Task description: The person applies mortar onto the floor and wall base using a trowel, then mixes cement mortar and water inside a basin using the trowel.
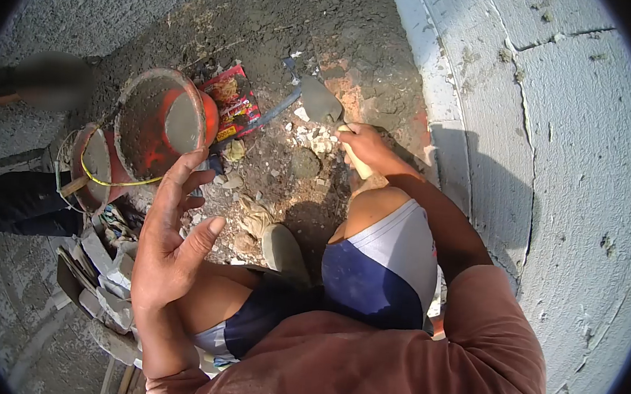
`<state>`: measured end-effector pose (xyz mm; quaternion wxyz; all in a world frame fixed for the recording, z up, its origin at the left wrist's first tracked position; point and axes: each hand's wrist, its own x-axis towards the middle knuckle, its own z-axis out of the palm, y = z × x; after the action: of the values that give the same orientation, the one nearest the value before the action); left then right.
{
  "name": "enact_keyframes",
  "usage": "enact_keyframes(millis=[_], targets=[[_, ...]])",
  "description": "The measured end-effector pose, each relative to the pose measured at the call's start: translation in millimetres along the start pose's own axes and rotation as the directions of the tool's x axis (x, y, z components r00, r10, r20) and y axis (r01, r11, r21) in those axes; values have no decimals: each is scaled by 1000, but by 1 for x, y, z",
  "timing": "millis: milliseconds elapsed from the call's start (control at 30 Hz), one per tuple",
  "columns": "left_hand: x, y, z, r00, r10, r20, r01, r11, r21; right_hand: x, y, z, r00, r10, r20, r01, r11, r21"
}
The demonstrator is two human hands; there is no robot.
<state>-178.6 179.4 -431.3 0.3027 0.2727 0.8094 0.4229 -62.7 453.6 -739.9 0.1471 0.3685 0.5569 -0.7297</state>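
Note:
My right hand (365,147) is wrapped round the light handle of a trowel (319,100), whose grey blade points up and left over the rubble-strewn ground. Wet grey mortar (374,37) covers the ground beyond the blade. My left hand (171,229) is raised at the left, its fingers apart and nothing in it. Just above its fingertips is an orange bucket (206,124), smeared with mortar and with grey material inside. A red printed bag (232,100) lies beside the bucket, under a dark strip (274,109).
A light block wall (575,145) curves along the right. A second bucket (97,167) with a yellow-rimmed edge stands at the left. Broken tiles (109,280) are piled at lower left, near another person's dark-clothed leg (7,200). A blurred dark round object (55,80) is at the left.

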Motion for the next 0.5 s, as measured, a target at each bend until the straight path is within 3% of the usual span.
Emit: enact_keyframes(millis=[33,100,200,300,367,433,500], targets=[[0,1,2,1000,-3,4,3,1000,15,22,-3,-3,1000,-27,-5,27,1000,12],[3,2,4,1000,-8,19,7,999,49,49,-5,-15,977,-141,-162,157,983,90],[0,4,3,999,-26,40,23,997,77,47,-1,-39,943,-131,-305,258,869,422],[-4,0,-6,997,-37,75,28,993,114,-17,14,-33,961,-82,-266,213,833,511],[-1,-1,-8,995,-37,95,26,993,114,-58,24,-34,967,-110,-230,120,992,30],[5,-3,-6,995,-53,84,44,994,103,-49,94,-61,987,-139,-75,100,918,-384],[11,-5,-3,994,-62,93,53,994,94,-44,116,-72,995,-102,-16,90,931,-355]])
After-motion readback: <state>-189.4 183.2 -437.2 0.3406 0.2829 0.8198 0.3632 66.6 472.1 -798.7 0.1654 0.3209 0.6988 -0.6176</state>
